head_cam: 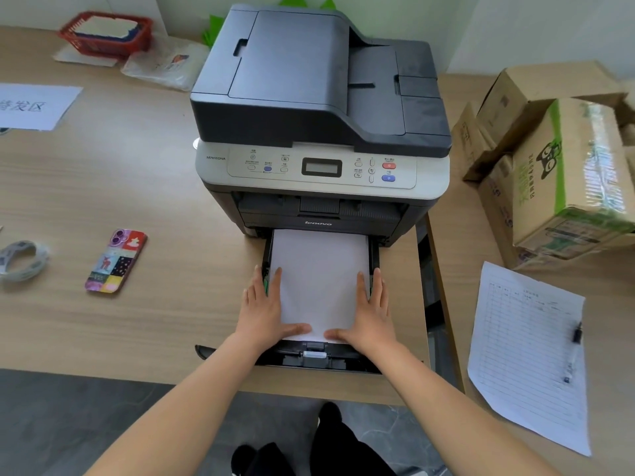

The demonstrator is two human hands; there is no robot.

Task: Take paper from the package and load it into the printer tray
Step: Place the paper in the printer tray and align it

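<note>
A grey and black printer (319, 108) stands on the wooden table, its black paper tray (316, 357) pulled out toward me. A white paper stack (321, 273) lies in the tray, its far end under the printer body. My left hand (266, 307) rests on the stack's left edge with fingers spread flat and thumb along the near edge. My right hand (369, 310) mirrors it on the right edge. Both hands press on the paper rather than gripping it. The paper package is not clearly in view.
A phone in a colourful case (115, 261) and a tape roll (20, 259) lie left of the tray. Cardboard boxes (556, 159) stand on the right table, with a printed form (531, 352) and pen (574, 352) in front. A red basket (106, 34) sits far left.
</note>
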